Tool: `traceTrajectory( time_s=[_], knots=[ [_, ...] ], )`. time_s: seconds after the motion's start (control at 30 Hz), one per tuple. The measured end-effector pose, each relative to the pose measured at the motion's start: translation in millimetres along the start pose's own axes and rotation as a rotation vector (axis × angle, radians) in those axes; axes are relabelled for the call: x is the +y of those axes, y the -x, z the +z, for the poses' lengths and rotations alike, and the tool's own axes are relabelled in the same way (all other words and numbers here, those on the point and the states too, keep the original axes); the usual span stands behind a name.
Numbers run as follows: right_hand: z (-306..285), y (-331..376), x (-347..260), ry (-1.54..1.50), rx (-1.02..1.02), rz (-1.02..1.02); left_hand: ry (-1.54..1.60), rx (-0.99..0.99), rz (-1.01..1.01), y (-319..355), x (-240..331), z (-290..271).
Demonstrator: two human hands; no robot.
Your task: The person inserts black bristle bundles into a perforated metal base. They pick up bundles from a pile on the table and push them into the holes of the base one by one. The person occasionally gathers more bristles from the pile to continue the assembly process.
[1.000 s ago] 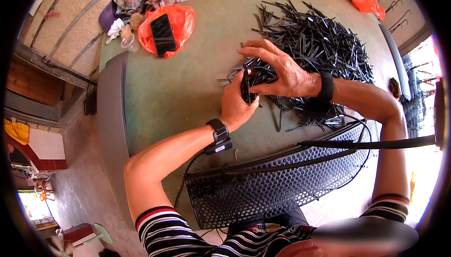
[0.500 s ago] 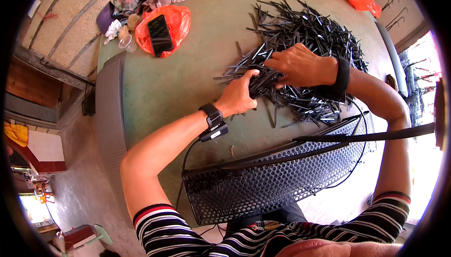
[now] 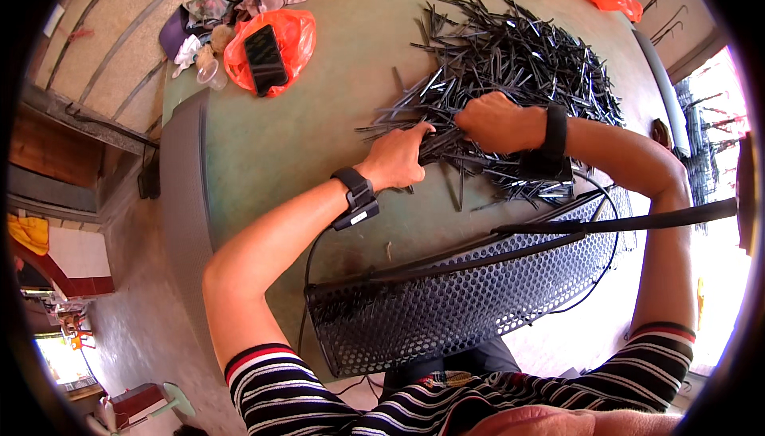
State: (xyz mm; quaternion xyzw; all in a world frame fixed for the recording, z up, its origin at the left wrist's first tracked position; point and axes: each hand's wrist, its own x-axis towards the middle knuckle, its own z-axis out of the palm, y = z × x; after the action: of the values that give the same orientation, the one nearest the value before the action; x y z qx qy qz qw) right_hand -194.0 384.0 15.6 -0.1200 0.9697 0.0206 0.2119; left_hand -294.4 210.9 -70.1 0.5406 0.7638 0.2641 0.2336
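Between the thumb and curled fingers of the left hand (image 3: 394, 159), a bunch of thin, glossy black strips (image 3: 444, 146) appears to be clasped, presumably so that it is steadied from the side. The fingers of the right hand (image 3: 502, 123) are bent down onto the strips just beside it; whether anything is pinched cannot be told, since the tips are hidden. Beyond both hands, a loose, tangled black heap (image 3: 526, 57) of such strips is spread over the dull green desk (image 3: 295, 141) toward its right edge, probably for easy reach. Along the near edge, a curved black perforated panel (image 3: 446, 316) is set, perhaps as a barrier. Near the far left corner, a flat black phone (image 3: 264, 61) is laid on a crumpled red plastic bag (image 3: 298, 36), likely for protection from dirt.
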Motion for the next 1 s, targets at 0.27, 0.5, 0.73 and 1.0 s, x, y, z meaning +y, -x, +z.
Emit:
traceTrajectory(
  time_s=[0.27,0.5,0.73,1.0],
  knots=[
    [-13,25,36,0.053,0.017,0.026,0.106,-0.070,0.117,-4,-14,-10],
    [-27,57,46,-0.124,0.154,0.362,0.905,-0.007,-0.358,2,5,-33],
    [-49,137,80,-0.302,0.604,0.469,1.200,0.280,-0.525,14,15,-67],
    [-73,283,-2,-0.614,0.866,0.563,1.339,0.636,-0.347,54,31,-110]
  ],
)
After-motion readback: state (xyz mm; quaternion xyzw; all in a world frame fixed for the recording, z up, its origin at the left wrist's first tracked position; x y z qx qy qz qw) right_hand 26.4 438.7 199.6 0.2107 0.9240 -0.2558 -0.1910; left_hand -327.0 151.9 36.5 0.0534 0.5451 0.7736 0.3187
